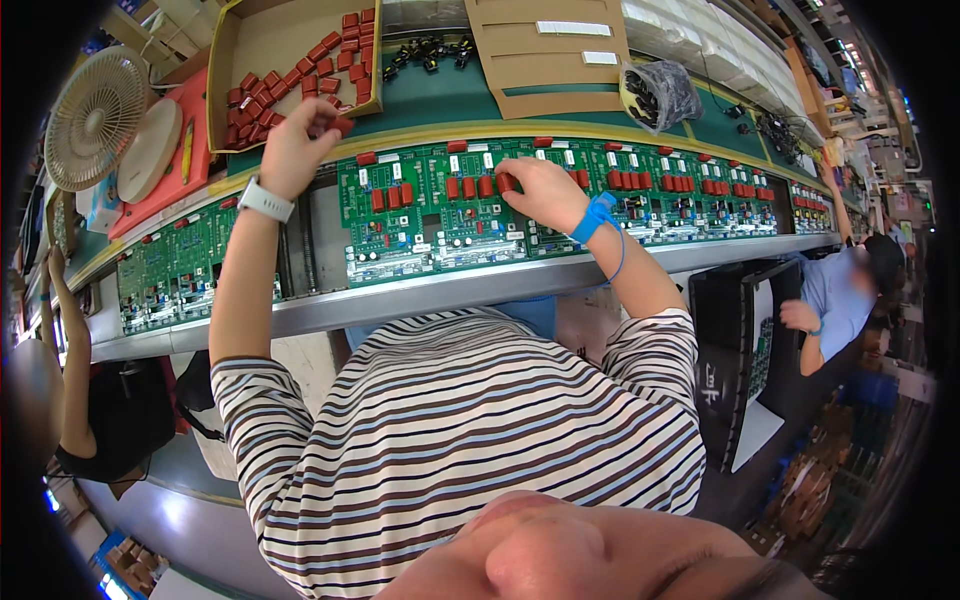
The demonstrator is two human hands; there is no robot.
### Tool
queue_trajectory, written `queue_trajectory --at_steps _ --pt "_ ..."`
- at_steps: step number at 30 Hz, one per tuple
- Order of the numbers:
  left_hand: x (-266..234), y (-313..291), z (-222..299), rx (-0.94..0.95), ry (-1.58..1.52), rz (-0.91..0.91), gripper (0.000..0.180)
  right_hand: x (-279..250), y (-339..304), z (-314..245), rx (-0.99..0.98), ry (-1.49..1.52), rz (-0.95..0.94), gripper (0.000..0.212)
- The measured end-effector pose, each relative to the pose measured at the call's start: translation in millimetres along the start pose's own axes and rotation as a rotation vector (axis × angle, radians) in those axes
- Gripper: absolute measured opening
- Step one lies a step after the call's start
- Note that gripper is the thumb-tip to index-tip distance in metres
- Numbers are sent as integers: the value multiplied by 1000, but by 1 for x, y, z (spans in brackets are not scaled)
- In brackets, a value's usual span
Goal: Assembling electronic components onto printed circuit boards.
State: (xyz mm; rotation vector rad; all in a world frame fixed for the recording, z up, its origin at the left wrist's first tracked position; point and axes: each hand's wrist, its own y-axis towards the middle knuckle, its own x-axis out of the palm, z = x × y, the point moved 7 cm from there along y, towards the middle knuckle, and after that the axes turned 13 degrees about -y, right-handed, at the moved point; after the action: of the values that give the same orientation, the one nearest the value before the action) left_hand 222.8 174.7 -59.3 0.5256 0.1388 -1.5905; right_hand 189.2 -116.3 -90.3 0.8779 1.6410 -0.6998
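Observation:
My left hand (298,148), with a pale watch on its wrist, is by the near edge of the cardboard box of red capacitors. Its fingers are closed on a red block-shaped capacitor (343,127). Over the row of green circuit boards, my right hand (545,193) wears a blue wrist strap with a cord. Thumb and fingers pinch another red capacitor (507,184) at the right side of a circuit board (478,222). More red capacitors stand in a row on that board. Left of it, a board (385,226) also bears red capacitors and white parts.
The open cardboard box (222,90) holds loose red capacitors. Behind the boards lie small black parts (430,54), a cardboard sheet (545,75) and a bag of parts (662,95). A fan (97,118) stands far left. Co-workers (840,300) sit on both sides.

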Motion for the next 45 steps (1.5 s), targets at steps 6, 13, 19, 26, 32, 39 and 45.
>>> queue_trajectory --at_steps 6,13,19,26,32,39,45 --pt "19 -44 -3 -178 -244 -104 22 2 -1 -1 2 -49 -31 26" --pt "18 -62 -21 -365 -293 -89 22 3 3 -5 -29 -107 -5 28" --pt "27 -67 -26 -279 -178 -152 29 10 10 -11 -115 -227 -69 25" --pt "42 -68 -16 -178 208 -292 26 20 17 -20 -141 -382 -153 16" --pt "36 -70 -18 -159 280 -297 24 -1 8 -25 -32 -276 -154 25" --pt "35 -70 -19 -156 299 -289 23 -9 8 -17 6 -273 -129 38" --pt "39 -68 -14 -105 349 -305 21 -23 13 -21 -44 -253 -18 28"
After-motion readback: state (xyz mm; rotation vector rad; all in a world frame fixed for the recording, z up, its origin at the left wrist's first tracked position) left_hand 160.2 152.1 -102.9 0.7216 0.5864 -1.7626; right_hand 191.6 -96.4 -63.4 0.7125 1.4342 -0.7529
